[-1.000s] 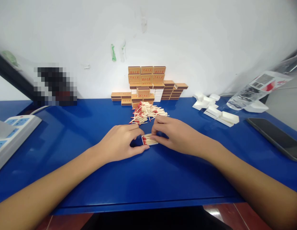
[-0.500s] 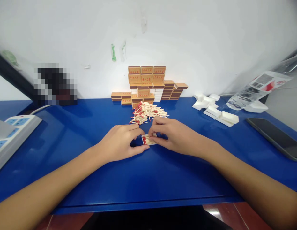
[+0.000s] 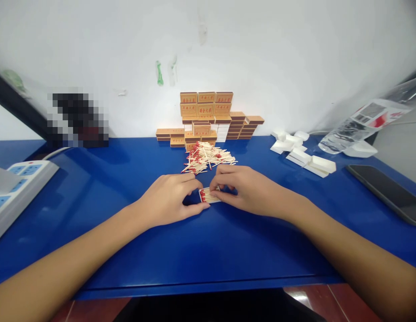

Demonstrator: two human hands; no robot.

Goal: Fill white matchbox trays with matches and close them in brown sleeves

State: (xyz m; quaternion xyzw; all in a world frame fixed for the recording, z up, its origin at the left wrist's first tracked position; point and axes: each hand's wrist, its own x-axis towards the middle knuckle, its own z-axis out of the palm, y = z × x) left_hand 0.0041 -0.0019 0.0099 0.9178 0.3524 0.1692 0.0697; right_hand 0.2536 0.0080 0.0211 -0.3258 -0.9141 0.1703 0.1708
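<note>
A small white matchbox tray with red-headed matches lying in it rests on the blue table. My left hand grips the tray's left end, index finger at the far side and thumb at the near side. Over the tray's right part, my right hand is closed, its thumb and fingers pinched on the matches; the fingertips partly hide them. Just beyond both hands lies a loose pile of matches. Behind it, orange-brown matchboxes are stacked against the wall.
To the right are several white empty trays, a clear plastic bottle lying tilted and a dark phone. A white power strip with blue sockets sits at the left. The table's front edge runs below my forearms.
My right hand has shifted very slightly to the right over the tray, its fingers still pinched. My left hand keeps its hold on the tray.
</note>
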